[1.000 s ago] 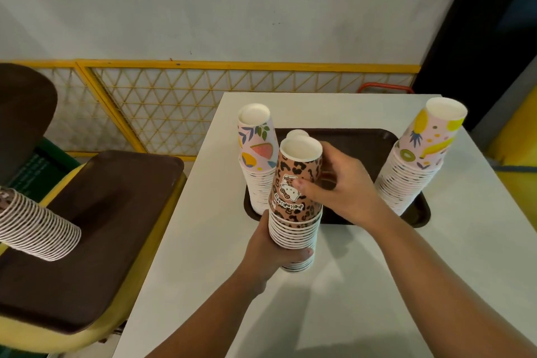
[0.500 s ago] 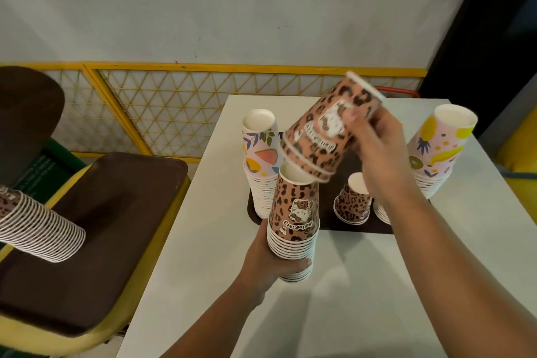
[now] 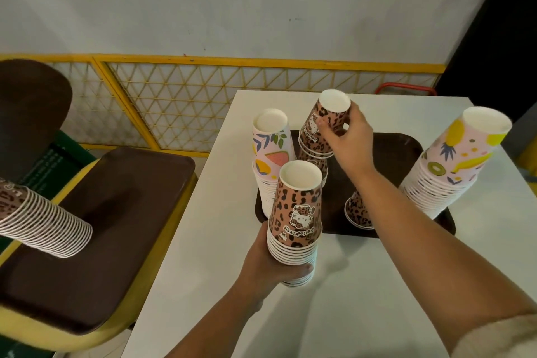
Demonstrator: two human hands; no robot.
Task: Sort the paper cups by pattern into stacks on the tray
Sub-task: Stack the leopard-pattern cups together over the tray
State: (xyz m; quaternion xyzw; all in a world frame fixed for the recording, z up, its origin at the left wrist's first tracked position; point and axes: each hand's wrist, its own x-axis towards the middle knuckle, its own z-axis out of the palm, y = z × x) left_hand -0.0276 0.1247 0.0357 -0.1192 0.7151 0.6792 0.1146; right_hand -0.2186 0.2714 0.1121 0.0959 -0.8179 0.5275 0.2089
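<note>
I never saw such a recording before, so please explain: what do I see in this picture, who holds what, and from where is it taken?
No machine here: a person wears a camera on the head, looking down at both hands. On the white table lies a brown tray with fruit-pattern cup stacks and a small leopard stack. The left hand grips a leopard-print stack by its base. The right hand holds a few leopard cups in its fingers, above the tray.

Left hand [image 3: 268,266], arm reaching forward, fingers curled round a cup stack's base. Right hand [image 3: 347,136], arm extended farther and higher, pinches several upturned cups.
</note>
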